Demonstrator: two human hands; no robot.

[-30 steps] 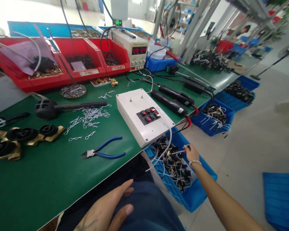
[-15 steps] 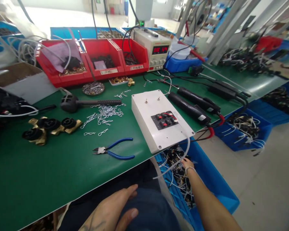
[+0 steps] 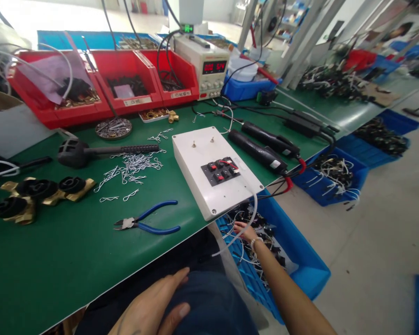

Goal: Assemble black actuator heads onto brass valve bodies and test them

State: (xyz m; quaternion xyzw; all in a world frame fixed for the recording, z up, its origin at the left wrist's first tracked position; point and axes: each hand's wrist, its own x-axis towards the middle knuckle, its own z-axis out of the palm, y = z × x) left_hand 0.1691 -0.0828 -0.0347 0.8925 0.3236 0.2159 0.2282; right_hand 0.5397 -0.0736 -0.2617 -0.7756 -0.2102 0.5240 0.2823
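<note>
There it sat, the white rectangular box [image 3: 206, 156], at the front edge of the green benchtop [image 3: 91, 260]!
Left of it lay the silver bent-wire clips [image 3: 134, 168], blue-handled metal pliers [image 3: 136, 223] before them, round black-and-brass fittings [image 3: 53, 190] farther left; behind stood red open-fronted plastic bins [image 3: 137, 101], the boxy beige power supply [image 3: 211, 77] just right of those; and below the edge, the right hand [image 3: 246, 231] was at black-and-white wired parts [image 3: 243, 214] in the blue rectangular plastic crate [image 3: 295, 238].

A green bench [image 3: 73, 260] carries pliers [image 3: 136, 222], clips [image 3: 136, 168], white box [image 3: 209, 151].
</note>
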